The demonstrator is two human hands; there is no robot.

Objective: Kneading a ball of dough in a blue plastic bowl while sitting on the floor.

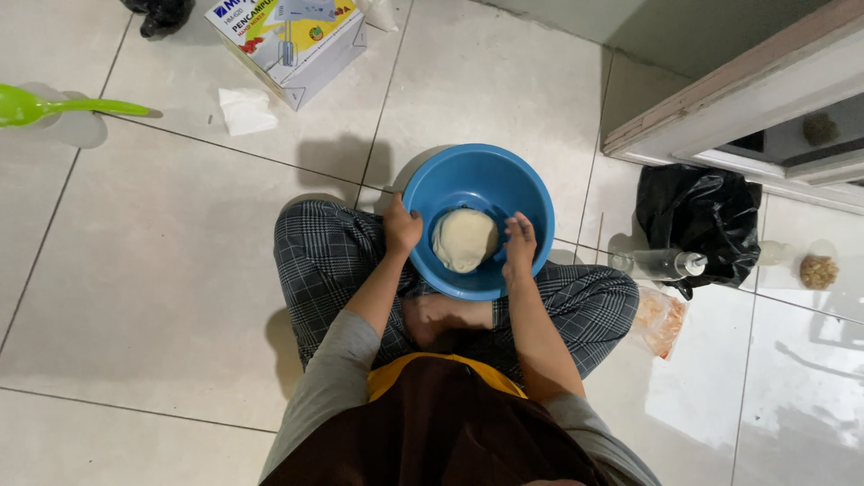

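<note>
Bright blue bowl (478, 180) is sitting in the middle, pale cream dough (463, 239) showing inside it. Trousers (324, 261) are showing a dark grey check with thin white lines. Sleeves (328, 378) are looking plain grey, apron (432, 432) dark brown under a yellow edge. A lime green spoon (54, 106) is lying on off-white tiles (162, 297), a glossy black bag (702, 220) off beside.

This is a home. The floor has big shiny cream tiles (162, 270). A cardboard mixer box (292, 40) lies at the upper left, and a white door frame (720, 112) stands at the upper right.
</note>
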